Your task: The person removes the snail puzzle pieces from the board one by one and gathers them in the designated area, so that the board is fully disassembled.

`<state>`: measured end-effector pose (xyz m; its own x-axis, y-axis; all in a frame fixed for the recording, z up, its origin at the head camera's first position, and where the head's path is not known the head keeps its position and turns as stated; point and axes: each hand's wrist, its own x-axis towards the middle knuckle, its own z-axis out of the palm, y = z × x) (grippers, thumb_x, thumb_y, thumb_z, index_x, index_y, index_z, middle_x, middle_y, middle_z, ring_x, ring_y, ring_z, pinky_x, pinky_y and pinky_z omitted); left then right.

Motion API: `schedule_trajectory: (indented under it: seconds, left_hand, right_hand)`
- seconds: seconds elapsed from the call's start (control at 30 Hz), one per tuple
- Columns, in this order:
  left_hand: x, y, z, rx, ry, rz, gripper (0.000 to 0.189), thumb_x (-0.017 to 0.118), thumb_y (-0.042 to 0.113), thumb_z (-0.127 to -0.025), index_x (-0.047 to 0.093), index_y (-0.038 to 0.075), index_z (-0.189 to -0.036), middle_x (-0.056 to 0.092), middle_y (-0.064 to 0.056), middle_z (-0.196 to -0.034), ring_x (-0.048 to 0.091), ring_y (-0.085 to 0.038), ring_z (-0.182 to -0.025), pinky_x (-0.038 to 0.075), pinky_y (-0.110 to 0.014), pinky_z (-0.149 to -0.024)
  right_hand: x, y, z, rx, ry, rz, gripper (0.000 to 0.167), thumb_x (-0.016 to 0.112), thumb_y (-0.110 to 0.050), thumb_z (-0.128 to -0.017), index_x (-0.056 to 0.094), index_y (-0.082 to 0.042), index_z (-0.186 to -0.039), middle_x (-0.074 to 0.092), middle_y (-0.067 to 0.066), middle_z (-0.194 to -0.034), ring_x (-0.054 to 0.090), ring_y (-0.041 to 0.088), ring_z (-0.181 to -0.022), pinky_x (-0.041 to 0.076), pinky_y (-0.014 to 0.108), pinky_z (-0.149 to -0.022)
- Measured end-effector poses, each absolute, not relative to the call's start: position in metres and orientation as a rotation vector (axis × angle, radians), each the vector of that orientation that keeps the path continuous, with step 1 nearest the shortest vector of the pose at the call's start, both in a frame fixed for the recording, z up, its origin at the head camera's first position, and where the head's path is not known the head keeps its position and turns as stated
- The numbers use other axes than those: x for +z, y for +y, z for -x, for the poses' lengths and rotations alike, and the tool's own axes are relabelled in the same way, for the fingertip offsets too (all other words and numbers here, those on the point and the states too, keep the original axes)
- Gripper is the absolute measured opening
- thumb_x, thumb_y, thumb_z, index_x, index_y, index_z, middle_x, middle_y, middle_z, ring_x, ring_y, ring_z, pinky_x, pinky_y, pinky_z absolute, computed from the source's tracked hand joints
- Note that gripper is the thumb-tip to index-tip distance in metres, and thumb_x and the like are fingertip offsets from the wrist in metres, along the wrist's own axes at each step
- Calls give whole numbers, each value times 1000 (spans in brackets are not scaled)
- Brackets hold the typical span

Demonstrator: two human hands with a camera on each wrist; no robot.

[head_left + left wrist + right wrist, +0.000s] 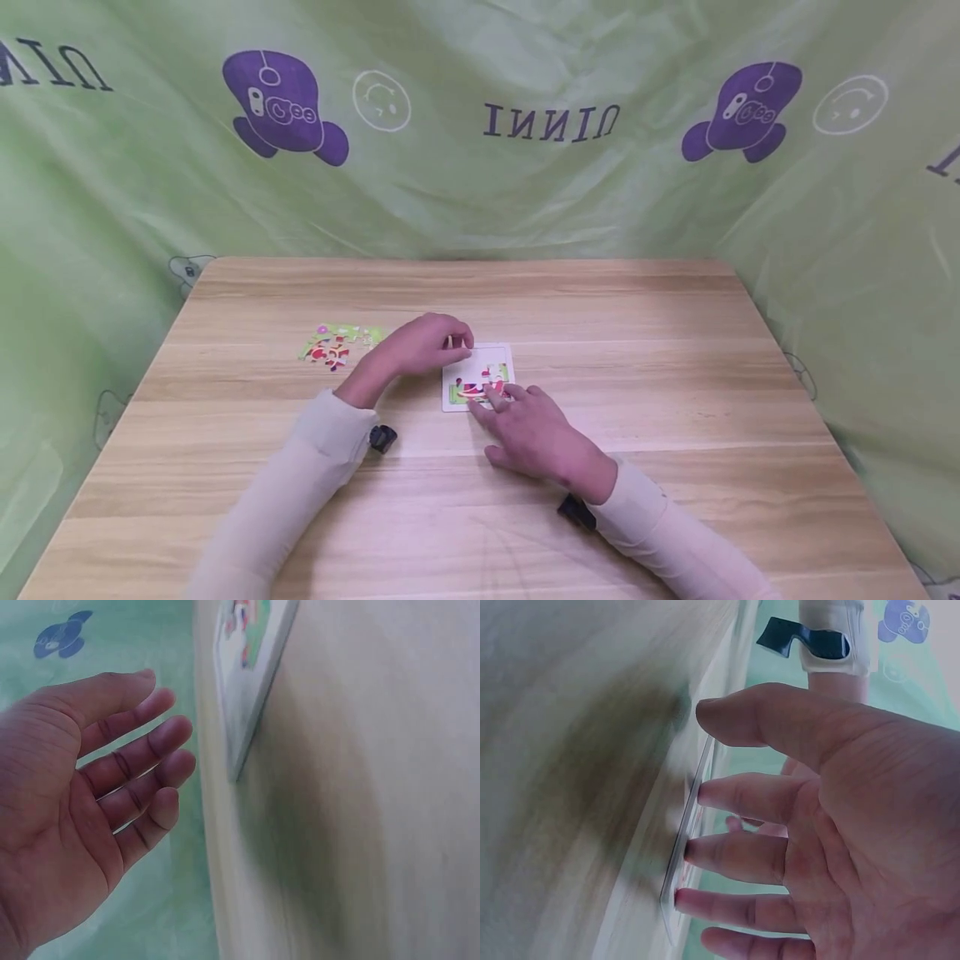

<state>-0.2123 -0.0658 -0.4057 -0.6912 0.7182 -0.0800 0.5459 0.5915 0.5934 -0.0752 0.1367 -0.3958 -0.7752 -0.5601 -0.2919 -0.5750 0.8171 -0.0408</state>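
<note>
A small white puzzle tray (491, 357) lies near the middle of the table, with colourful pieces (455, 393) fitted along its lower part. Its upper area shows bare white. My right hand (534, 432) reaches over the lower right of the tray; its extended fingertips touch the pieces there and cover some of them. Above the tray's upper left edge, my left hand (423, 343) hovers with loosely bent fingers. In the left wrist view that hand (105, 787) holds nothing and is apart from the tray (238, 712).
Several loose puzzle pieces (328, 353), red and green, lie in a cluster left of the tray, partly behind the left forearm. The wooden table (637, 333) meets a green printed curtain (547, 200) at its far edge. Each wrist bears a black strap mount (382, 437).
</note>
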Motion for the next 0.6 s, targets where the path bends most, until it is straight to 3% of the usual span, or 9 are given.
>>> schedule_trajectory:
  seconds: [0.37,0.6]
  left_hand:
    - [-411,-29,208,613,2458,-1088,6,70,17,-96,72,13,-100,61,4,-82,55,-14,-77,48,-32,-73]
    - [-411,-21,205,543,2468,-1091,13,73,18,-91,73,14,-104,60,3,-88,55,-15,-82,48,-33,-75]
  right_hand:
    - [-399,139,74,64,2727,910,63,64,-40,-97,49,-16,-154,45,12,-157,48,33,-139,46,49,-103]
    - [-399,139,74,68,2726,930,63,64,-38,-97,49,-15,-154,43,13,-157,49,32,-138,48,46,-102]
